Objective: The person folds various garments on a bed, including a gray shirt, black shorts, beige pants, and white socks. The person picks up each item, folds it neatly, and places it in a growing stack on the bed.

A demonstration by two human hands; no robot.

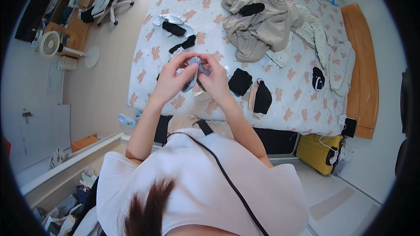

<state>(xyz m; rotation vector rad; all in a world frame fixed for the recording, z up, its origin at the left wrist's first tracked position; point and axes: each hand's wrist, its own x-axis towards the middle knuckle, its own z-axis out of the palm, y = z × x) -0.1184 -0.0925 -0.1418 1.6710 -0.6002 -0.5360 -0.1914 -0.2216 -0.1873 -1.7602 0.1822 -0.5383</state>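
A small grey piece of fabric, perhaps a sock (191,86), is pinched between my two hands above the near part of the bed. My left hand (174,78) grips its left side with thumb and fingers. On the other side my right hand (215,78) holds it, thumb against the cloth. Behind the hands lie black socks or small garments (174,29) on a white cloth (188,32). To the right of my right hand sit a folded black garment (240,82) and a black bra (263,97) over beige ones. White fabric under my hands is partly hidden.
The bear-print bed sheet (206,4) spans the view. A crumpled taupe blanket (262,26) carries a black item (252,9). Farther right are a black bundle (318,78) and the wooden headboard (361,72). A yellow case (316,152) and a standing fan (51,44) are on the floor.
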